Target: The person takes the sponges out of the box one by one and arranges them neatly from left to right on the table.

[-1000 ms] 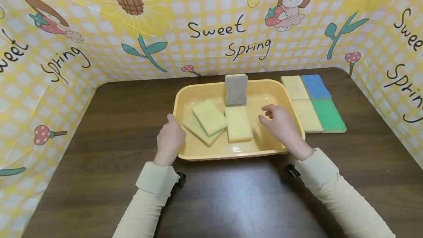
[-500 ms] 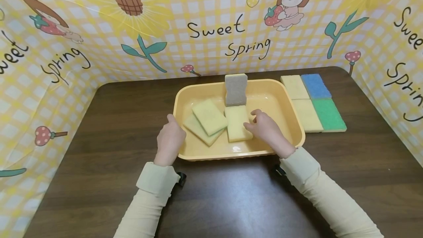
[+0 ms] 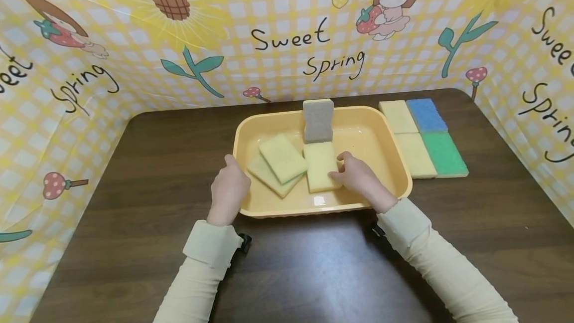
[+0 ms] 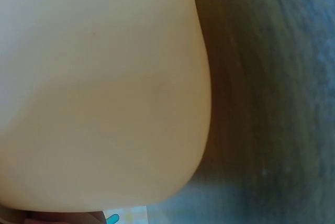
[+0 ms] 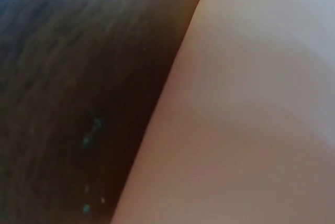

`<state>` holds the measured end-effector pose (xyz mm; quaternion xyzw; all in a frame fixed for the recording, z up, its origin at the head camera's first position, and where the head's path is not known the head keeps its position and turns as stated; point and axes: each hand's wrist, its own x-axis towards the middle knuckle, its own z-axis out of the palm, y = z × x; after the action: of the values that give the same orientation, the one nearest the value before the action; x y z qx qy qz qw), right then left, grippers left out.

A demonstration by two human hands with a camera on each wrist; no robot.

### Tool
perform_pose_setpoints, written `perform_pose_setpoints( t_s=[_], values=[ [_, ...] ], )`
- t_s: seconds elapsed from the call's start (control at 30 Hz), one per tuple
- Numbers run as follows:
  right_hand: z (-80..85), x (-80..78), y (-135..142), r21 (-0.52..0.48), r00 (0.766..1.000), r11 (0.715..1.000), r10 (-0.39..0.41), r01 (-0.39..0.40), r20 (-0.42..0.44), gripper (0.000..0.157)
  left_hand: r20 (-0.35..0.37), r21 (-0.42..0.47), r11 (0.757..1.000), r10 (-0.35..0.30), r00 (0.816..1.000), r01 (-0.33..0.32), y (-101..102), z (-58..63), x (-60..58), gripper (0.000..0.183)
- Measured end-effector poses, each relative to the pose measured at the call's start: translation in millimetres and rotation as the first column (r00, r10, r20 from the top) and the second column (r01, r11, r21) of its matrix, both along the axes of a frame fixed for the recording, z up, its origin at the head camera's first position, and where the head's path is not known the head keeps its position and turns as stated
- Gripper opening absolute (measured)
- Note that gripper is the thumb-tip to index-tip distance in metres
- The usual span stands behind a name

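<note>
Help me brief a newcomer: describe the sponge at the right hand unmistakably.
Find the yellow tray on the dark table. Inside, in front of the upright gray-faced sponge, lies a pale yellow sponge. Unlike the diagonal pair to its left, it lies nearly straight.

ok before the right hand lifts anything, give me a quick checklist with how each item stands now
1. Left hand at the left rim of the tray: ok.
2. Right hand at the right edge of the middle yellow sponge: ok.
3. Firm hold on that sponge: cannot tell.
4. Gray-faced sponge upright at the tray's back: ok.
5. Upper left sponge squared on the lower left sponge: not ok, it lies askew.
6. Blue pad and green pad outside the tray, to its right: ok.
</note>
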<state>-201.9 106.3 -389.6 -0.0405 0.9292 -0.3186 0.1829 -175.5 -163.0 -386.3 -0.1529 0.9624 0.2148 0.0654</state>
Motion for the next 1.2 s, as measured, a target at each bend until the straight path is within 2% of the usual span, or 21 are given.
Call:
perform_pose_setpoints(
  t_s=[0.53, 0.67, 0.9, 1.2],
  values=[
    [-2.7, -1.0, 1.2, -0.075, 0.999, 0.996, -0.044, 0.046, 0.029, 0.056, -0.033, -0.001, 1.000, -0.004, 0.999, 0.004, -1.2, -1.2, 1.7, 0.032],
    [-4.1, -2.8, 2.1, -0.094, 0.999, 0.995, -0.030, 0.034, 0.039, 0.058, -0.033, -0.001, 1.000, -0.006, 0.999, 0.006, -0.6, -1.4, 1.4, 0.032],
    [-5.6, -3.8, 2.9, -0.118, 1.000, 0.993, 0.008, -0.005, 0.021, 0.052, -0.030, 0.008, 1.000, -0.006, 1.000, 0.006, -0.7, -1.2, 1.1, 0.032],
    [-4.2, -4.6, 0.9, -0.142, 0.998, 0.989, -0.036, 0.043, 0.052, 0.051, -0.041, 0.006, 1.000, -0.009, 0.999, 0.009, -1.8, -3.2, 0.6, 0.031]
  ],
)
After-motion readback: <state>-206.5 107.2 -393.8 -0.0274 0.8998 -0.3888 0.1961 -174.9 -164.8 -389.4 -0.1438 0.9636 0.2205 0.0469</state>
